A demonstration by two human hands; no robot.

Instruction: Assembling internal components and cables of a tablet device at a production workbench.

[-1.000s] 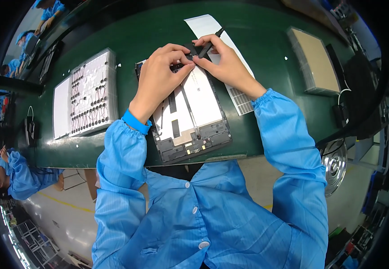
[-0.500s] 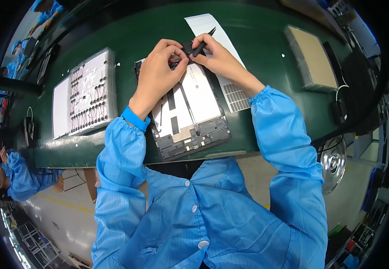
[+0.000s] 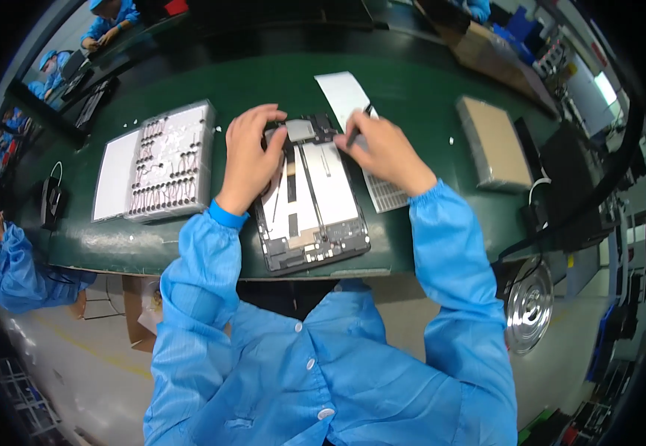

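Observation:
An opened tablet (image 3: pixel 321 178) lies on the green table in front of me, its white battery cells, black strips and circuit boards exposed. My left hand (image 3: pixel 248 160) is at its upper left corner, thumb and fingers apart; whether it touches the casing I cannot tell. A light grey rectangular part (image 3: pixel 302 131) shows at the tablet's top, between my hands. Black tweezers (image 3: pixel 352 135) are in my right hand (image 3: pixel 386 151), which is beside the upper right corner. Their tips point up and away from the tablet. Partly under my right hand lies a white label sheet (image 3: pixel 343 91).
To the left, a clear tray (image 3: pixel 210 152) holds rows of small round black parts with thin wires, beside a white sheet (image 3: pixel 114 178). A stack of trays with a tan top (image 3: pixel 495 141) stands right. A metal stool (image 3: pixel 531 306) is below the table; co-workers sit at far left.
My hands have moved apart from a close pinch over the tablet's top, uncovering the grey part. The left fingers have spread; the tweezers remain in my right hand. The view has shifted.

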